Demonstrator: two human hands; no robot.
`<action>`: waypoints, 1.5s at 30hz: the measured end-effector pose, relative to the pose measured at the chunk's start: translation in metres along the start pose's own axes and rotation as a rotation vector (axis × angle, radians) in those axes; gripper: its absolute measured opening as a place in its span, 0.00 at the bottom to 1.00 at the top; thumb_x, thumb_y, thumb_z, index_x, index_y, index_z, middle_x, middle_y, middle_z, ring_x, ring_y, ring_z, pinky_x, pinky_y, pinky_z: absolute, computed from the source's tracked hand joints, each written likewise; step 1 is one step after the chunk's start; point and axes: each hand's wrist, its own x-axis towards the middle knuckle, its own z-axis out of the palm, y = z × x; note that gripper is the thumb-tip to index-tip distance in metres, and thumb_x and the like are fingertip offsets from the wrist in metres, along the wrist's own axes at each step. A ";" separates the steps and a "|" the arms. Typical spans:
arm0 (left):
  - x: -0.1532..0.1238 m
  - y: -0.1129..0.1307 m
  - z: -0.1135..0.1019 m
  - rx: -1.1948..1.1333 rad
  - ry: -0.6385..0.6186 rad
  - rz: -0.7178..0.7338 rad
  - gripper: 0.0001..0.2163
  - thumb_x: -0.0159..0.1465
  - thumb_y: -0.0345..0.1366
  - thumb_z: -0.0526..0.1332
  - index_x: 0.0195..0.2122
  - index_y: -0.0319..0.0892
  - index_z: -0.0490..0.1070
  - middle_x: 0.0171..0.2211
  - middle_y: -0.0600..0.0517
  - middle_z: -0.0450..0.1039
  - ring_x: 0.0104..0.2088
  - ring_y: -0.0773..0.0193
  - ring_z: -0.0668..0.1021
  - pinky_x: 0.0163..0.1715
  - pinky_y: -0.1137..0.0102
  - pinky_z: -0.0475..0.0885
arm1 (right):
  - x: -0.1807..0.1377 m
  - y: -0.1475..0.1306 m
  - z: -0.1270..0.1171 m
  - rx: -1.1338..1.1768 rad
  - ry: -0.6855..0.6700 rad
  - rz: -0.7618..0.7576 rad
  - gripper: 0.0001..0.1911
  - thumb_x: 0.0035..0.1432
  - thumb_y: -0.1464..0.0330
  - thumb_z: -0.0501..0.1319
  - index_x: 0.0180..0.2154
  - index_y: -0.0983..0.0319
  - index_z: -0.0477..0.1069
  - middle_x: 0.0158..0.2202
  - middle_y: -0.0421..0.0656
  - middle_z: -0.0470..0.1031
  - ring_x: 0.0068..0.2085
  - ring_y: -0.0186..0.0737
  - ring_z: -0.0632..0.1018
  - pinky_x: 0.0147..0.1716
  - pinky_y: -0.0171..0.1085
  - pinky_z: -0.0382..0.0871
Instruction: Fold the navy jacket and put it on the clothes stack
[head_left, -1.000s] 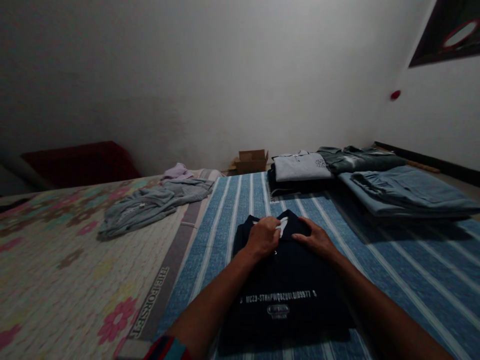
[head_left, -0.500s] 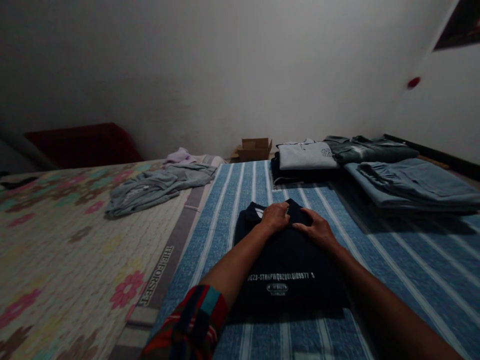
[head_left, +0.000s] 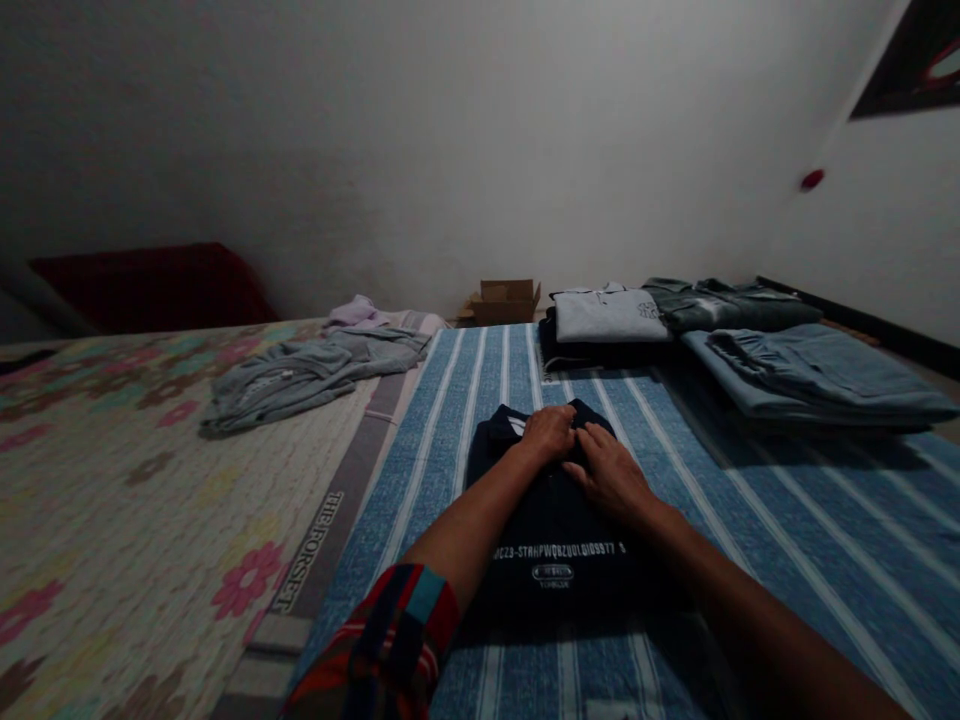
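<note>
A folded navy shirt lies on the blue striped bedspread, its collar away from me and a line of white lettering across its lower part. My left hand is at the collar, fingers curled and closed on the cloth. Beside it, my right hand rests on the right side of the shirt below the collar, with fingers stretched and fairly flat. The fingertips of both hands come close together near the collar's middle. My forearms cover parts of the shirt's sides.
Right of the shirt are a folded light grey shirt on dark clothes, a dark green garment and folded blue denim. Leftward, a crumpled grey garment and a lilac cloth lie on a floral quilt. A cardboard box stands behind.
My right hand has slid left from the collar's right side toward my left hand, its fingers flatter now. My left hand stays at the collar. The view has shifted slightly.
</note>
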 end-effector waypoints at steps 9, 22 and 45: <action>-0.001 0.005 -0.003 0.029 -0.005 0.007 0.13 0.59 0.33 0.55 0.45 0.40 0.69 0.41 0.43 0.75 0.43 0.53 0.77 0.41 0.63 0.71 | -0.012 0.009 0.030 -0.058 -0.004 0.045 0.30 0.62 0.57 0.49 0.59 0.69 0.58 0.62 0.57 0.54 0.63 0.53 0.53 0.58 0.49 0.49; 0.009 0.001 -0.001 0.045 0.032 0.247 0.09 0.64 0.34 0.52 0.43 0.44 0.67 0.46 0.49 0.69 0.47 0.58 0.73 0.44 0.66 0.69 | -0.014 0.008 0.034 -0.050 0.044 0.037 0.30 0.62 0.57 0.48 0.61 0.66 0.55 0.63 0.53 0.53 0.64 0.50 0.52 0.58 0.50 0.50; -0.137 0.040 0.001 -0.058 -0.098 0.156 0.35 0.63 0.56 0.46 0.64 0.37 0.45 0.66 0.42 0.42 0.65 0.51 0.44 0.62 0.51 0.42 | -0.017 0.009 0.032 -0.081 -0.089 0.084 0.28 0.62 0.66 0.47 0.61 0.69 0.54 0.65 0.52 0.46 0.65 0.48 0.47 0.60 0.48 0.45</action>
